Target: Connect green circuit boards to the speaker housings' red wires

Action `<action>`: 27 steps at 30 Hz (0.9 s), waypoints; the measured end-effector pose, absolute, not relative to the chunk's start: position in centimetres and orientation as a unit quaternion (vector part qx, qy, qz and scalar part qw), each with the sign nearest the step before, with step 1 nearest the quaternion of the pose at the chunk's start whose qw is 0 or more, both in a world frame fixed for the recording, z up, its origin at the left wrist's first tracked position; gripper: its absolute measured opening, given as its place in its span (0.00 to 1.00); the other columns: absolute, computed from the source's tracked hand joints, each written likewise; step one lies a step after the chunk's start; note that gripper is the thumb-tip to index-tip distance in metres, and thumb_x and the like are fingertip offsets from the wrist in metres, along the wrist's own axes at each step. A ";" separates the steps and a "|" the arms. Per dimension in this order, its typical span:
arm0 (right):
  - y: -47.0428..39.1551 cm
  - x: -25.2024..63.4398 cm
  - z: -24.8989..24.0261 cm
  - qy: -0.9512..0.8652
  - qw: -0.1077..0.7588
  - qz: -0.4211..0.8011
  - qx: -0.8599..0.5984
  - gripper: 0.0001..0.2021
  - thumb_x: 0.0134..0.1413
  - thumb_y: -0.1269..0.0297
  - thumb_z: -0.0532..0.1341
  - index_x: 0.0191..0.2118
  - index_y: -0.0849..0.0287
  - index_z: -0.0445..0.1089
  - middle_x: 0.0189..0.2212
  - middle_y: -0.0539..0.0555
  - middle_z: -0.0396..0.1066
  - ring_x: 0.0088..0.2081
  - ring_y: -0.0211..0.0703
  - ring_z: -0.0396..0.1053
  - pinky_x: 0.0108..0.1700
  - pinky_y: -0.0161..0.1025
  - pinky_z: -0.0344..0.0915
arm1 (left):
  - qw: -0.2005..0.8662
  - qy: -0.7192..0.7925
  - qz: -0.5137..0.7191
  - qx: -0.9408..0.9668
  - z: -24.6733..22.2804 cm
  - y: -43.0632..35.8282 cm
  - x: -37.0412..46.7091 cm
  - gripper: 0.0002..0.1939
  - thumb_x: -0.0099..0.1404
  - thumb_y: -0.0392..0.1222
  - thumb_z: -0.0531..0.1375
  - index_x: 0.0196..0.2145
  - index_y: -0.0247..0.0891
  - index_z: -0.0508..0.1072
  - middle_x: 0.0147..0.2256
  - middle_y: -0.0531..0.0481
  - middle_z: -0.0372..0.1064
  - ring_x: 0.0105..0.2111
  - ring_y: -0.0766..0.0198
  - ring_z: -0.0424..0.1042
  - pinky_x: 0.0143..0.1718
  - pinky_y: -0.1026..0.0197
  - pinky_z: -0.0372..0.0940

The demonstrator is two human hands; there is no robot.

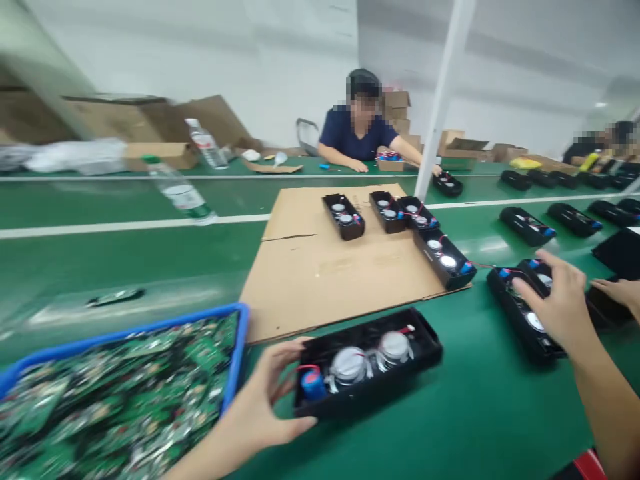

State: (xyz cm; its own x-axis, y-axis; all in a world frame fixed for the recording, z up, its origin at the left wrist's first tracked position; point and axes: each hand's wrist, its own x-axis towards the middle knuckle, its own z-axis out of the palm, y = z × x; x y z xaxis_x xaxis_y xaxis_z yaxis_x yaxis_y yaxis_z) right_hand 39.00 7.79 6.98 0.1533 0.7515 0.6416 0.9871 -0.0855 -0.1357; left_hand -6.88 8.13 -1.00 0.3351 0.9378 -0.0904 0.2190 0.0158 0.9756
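Note:
A black speaker housing [370,393] lies tilted on the green surface in front of me, with two round silver-white speakers and a blue cylindrical part with red wires inside. My left hand [270,393] grips its left end, thumb at the near wall and fingers at the far wall. At the right, my right hand [560,300] is over another black speaker housing [520,327], thumb and fingers spread apart. It partly hides that housing and one close behind it. Whether the fingertips touch them I cannot tell.
A blue bin [243,333] of green circuit boards [150,373] stands at left. Several housings rest on a cardboard sheet [300,267] and beyond the white post [445,100]. A co-worker [360,127] sits opposite; another person's hand [620,293] reaches in at right. Two bottles [183,193] stand at left.

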 end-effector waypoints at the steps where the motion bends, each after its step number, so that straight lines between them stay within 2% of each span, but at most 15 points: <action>1: 7.1 35.9 7.1 -0.684 0.292 -0.187 -0.642 0.23 0.59 0.48 0.53 0.53 0.58 0.61 0.49 0.63 0.66 0.53 0.56 0.63 0.52 0.52 0.60 | 0.558 0.434 0.323 0.630 -2.0 7.6 -6.3 0.35 0.45 0.44 0.71 0.48 0.47 0.59 0.60 0.40 0.51 0.59 0.46 0.57 0.54 0.48 0.61; 3: 5.4 29.8 6.6 -0.801 0.283 -0.111 -0.515 0.12 0.62 0.58 0.53 0.47 0.55 0.64 0.39 0.56 0.71 0.42 0.46 0.70 0.45 0.43 0.66 | 0.571 0.367 0.303 0.669 -3.8 7.1 -5.4 0.39 0.43 0.43 0.71 0.50 0.46 0.59 0.61 0.39 0.49 0.60 0.46 0.55 0.55 0.47 0.59; 5: 3.8 24.7 5.2 -0.878 0.241 -0.037 -0.411 0.09 0.61 0.63 0.54 0.45 0.55 0.66 0.33 0.52 0.72 0.34 0.41 0.70 0.37 0.36 0.68 | 0.548 0.329 0.284 0.714 -4.8 7.0 -5.1 0.44 0.42 0.42 0.71 0.55 0.43 0.57 0.63 0.37 0.47 0.61 0.45 0.53 0.58 0.46 0.55; 7: 3.0 20.5 3.1 -0.910 0.226 -0.008 -0.348 0.11 0.58 0.62 0.58 0.46 0.56 0.66 0.33 0.53 0.73 0.32 0.41 0.70 0.34 0.36 0.68 | 0.510 0.326 0.255 0.754 -4.9 7.1 -5.5 0.51 0.43 0.43 0.71 0.61 0.40 0.52 0.64 0.34 0.45 0.63 0.46 0.49 0.61 0.46 0.50; 9: 2.8 17.1 0.7 -0.916 0.242 -0.023 -0.319 0.20 0.49 0.55 0.64 0.47 0.58 0.67 0.37 0.57 0.74 0.35 0.47 0.70 0.35 0.41 0.69 | 0.482 0.318 0.213 0.788 -4.0 7.6 -6.5 0.56 0.43 0.45 0.72 0.64 0.37 0.48 0.65 0.33 0.45 0.64 0.46 0.47 0.62 0.47 0.49; 10: 2.9 15.6 -0.5 -0.917 0.250 -0.040 -0.309 0.25 0.45 0.52 0.67 0.48 0.58 0.67 0.40 0.58 0.73 0.37 0.50 0.70 0.37 0.44 0.69 | 0.469 0.315 0.196 0.801 -3.3 8.0 -7.3 0.57 0.41 0.46 0.73 0.64 0.38 0.50 0.64 0.34 0.48 0.63 0.46 0.50 0.61 0.48 0.52; 12: 3.1 12.9 -2.5 -0.915 0.258 -0.078 -0.299 0.29 0.42 0.49 0.68 0.49 0.58 0.67 0.44 0.62 0.72 0.43 0.56 0.69 0.42 0.50 0.67 | 0.438 0.342 0.190 0.809 -1.6 9.4 -9.5 0.51 0.41 0.47 0.73 0.61 0.40 0.58 0.58 0.39 0.62 0.57 0.48 0.63 0.56 0.51 0.61; 14: 3.1 10.8 -3.9 -0.906 0.268 -0.108 -0.309 0.21 0.49 0.53 0.64 0.48 0.58 0.68 0.46 0.62 0.71 0.47 0.57 0.67 0.49 0.56 0.62 | 0.383 0.434 0.226 0.783 0.0 11.9 -12.6 0.35 0.51 0.49 0.68 0.55 0.43 0.65 0.48 0.46 0.74 0.47 0.55 0.73 0.49 0.55 0.68; 16: 3.1 9.3 -4.6 -0.889 0.300 -0.120 -0.323 0.10 0.57 0.65 0.56 0.43 0.57 0.70 0.41 0.58 0.74 0.45 0.52 0.68 0.57 0.59 0.53 | 0.315 0.533 0.262 0.740 1.1 15.3 -16.6 0.20 0.65 0.48 0.57 0.53 0.40 0.66 0.48 0.43 0.72 0.47 0.56 0.72 0.50 0.51 0.66; 17: 3.1 8.8 -4.8 -0.885 0.316 -0.114 -0.324 0.10 0.58 0.70 0.52 0.39 0.57 0.70 0.36 0.55 0.75 0.41 0.48 0.70 0.60 0.59 0.49 | 0.275 0.584 0.271 0.714 1.4 17.2 -18.7 0.19 0.67 0.46 0.54 0.53 0.37 0.66 0.49 0.41 0.70 0.49 0.55 0.70 0.52 0.48 0.63; 19: 3.4 8.2 -4.7 -0.883 0.332 -0.091 -0.320 0.14 0.58 0.76 0.48 0.34 0.56 0.70 0.25 0.50 0.72 0.31 0.42 0.69 0.62 0.56 0.47 | 0.208 0.668 0.265 0.663 1.5 20.8 -22.8 0.17 0.67 0.44 0.56 0.52 0.35 0.66 0.51 0.41 0.66 0.51 0.53 0.67 0.51 0.43 0.62; 21: 3.9 7.9 -4.4 -0.880 0.334 -0.088 -0.328 0.14 0.57 0.76 0.49 0.33 0.55 0.70 0.25 0.50 0.72 0.29 0.40 0.68 0.61 0.54 0.52 | 0.170 0.724 0.234 0.626 1.2 23.8 -26.0 0.17 0.66 0.43 0.58 0.51 0.36 0.67 0.52 0.42 0.65 0.49 0.53 0.68 0.49 0.44 0.64; 24: 5.0 7.5 -4.5 -0.871 0.308 -0.122 -0.362 0.11 0.56 0.70 0.52 0.37 0.57 0.71 0.36 0.58 0.75 0.37 0.49 0.70 0.56 0.58 0.58 | 0.135 0.774 0.189 0.589 0.3 26.4 -28.9 0.17 0.66 0.44 0.58 0.51 0.37 0.67 0.52 0.43 0.65 0.48 0.54 0.68 0.47 0.45 0.66; 25: 5.3 7.2 -4.7 -0.871 0.301 -0.129 -0.366 0.12 0.55 0.69 0.51 0.38 0.58 0.72 0.33 0.58 0.75 0.35 0.50 0.70 0.54 0.59 0.60 | 0.126 0.786 0.177 0.579 0.0 27.0 -29.4 0.18 0.66 0.44 0.58 0.51 0.37 0.66 0.52 0.43 0.65 0.48 0.54 0.68 0.47 0.45 0.66; 27: 5.6 6.8 -5.3 -0.871 0.308 -0.122 -0.363 0.13 0.55 0.73 0.50 0.35 0.57 0.72 0.22 0.53 0.72 0.26 0.44 0.68 0.52 0.57 0.64 | 0.115 0.804 0.159 0.561 -0.7 27.7 -29.8 0.18 0.65 0.43 0.58 0.51 0.36 0.66 0.52 0.43 0.65 0.48 0.53 0.68 0.47 0.45 0.66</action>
